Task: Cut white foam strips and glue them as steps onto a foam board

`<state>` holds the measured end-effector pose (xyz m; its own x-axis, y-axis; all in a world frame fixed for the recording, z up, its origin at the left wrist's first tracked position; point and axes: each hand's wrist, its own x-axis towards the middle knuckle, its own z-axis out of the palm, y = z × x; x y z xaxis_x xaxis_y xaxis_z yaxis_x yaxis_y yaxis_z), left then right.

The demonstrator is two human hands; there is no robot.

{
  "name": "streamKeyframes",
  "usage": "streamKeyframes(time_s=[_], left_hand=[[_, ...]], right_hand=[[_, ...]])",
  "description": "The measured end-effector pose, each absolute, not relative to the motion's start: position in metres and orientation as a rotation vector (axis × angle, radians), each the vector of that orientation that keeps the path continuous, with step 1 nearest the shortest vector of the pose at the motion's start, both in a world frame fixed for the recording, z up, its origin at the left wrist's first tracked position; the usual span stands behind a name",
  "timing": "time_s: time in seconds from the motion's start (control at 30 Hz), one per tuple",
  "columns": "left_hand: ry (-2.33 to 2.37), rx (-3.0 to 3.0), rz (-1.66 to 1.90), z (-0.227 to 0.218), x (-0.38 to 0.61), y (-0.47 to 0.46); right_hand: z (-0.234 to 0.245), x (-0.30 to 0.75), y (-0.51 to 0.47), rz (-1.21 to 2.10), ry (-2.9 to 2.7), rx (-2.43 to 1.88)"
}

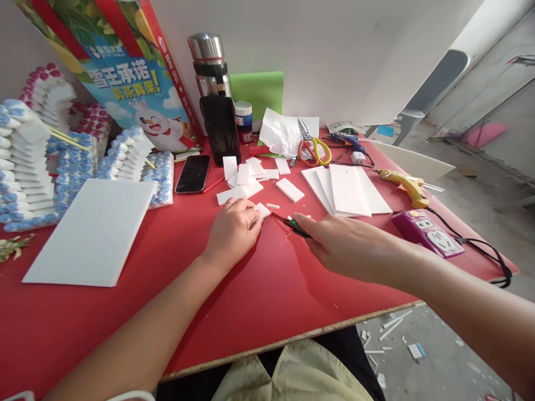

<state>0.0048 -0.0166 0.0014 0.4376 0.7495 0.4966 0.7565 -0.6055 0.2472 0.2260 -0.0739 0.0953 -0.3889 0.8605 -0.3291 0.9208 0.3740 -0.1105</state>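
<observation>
My left hand (233,229) rests on the red table (259,289) with fingers curled, pressing down a small white foam piece (263,210). My right hand (340,240) is closed on a green-handled cutter (292,224) whose tip points at that piece. Several small white foam rectangles (246,177) lie just beyond my left hand. A stack of larger white foam strips (346,190) lies beyond my right hand.
A big white foam sheet (94,231) lies at left, beside a blue-and-white foam model (45,156). A black phone (193,174), a steel flask (209,64), orange-yellow scissors (311,147), a yellow glue gun (405,184) and a purple power strip (428,233) surround the work spot.
</observation>
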Motion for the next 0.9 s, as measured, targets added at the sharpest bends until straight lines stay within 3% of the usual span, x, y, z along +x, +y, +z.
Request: streamKeyframes(time_s=[0.17,0.43,0.5,0.63,0.7,0.9], left_hand=[[-1.337,-2.637,-0.908,-0.001,0.004,-0.016],[-1.234,-2.702,-1.189,0.001,-0.003,-0.012],[-1.203,-2.672,-1.304,0.007,-0.006,-0.012],[-1.146,-2.586,-1.446,0.015,-0.013,-0.014],[-1.145,-2.530,-1.462,0.016,-0.015,-0.015],[-1.041,-2.521,-1.429,0.015,-0.014,-0.014]], right_hand=[[0.094,0.235,-0.080,-0.487,2.416,1.628],[0.118,0.230,-0.054,-1.168,2.371,2.257],[0.110,0.218,-0.036,-1.552,2.377,2.373],[0.074,0.200,0.001,-2.739,2.143,2.244],[0.057,0.198,0.009,-3.024,1.988,2.128],[0.043,0.204,0.002,-2.935,2.003,1.904]])
